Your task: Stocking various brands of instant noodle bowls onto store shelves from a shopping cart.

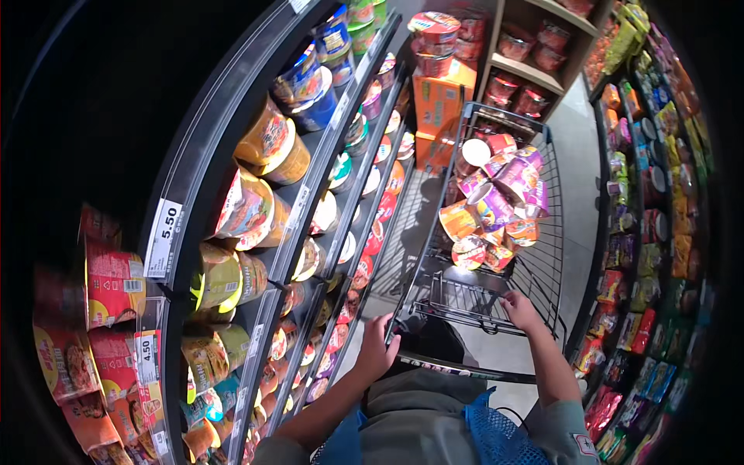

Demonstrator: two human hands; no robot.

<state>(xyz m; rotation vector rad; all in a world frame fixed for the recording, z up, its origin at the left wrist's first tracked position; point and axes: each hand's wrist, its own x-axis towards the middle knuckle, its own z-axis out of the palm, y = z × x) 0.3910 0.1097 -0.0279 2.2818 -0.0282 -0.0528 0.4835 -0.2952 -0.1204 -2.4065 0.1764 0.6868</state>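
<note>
A black wire shopping cart [457, 369] stands right in front of my body, its handle bar close to my waist. My left hand [377, 353] is closed around the cart's frame at the left end of the handle. On the wire of the fold-down seat flap [469, 304], at its right side, my right hand [523, 311] is closed. Several instant noodle cups lie heaped in the far part of the basket, among them a purple cup [518, 178], an orange cup [459, 221] and one with a white lid [475, 152].
Along the left runs a black shelf [205, 147] of noodle cups and bowls, with price tags [164, 232]. Ahead are stacked orange boxes [442, 105] and a wooden shelf [533, 74] of red bowls. Bagged goods [643, 232] line the right, past a strip of grey floor [575, 178].
</note>
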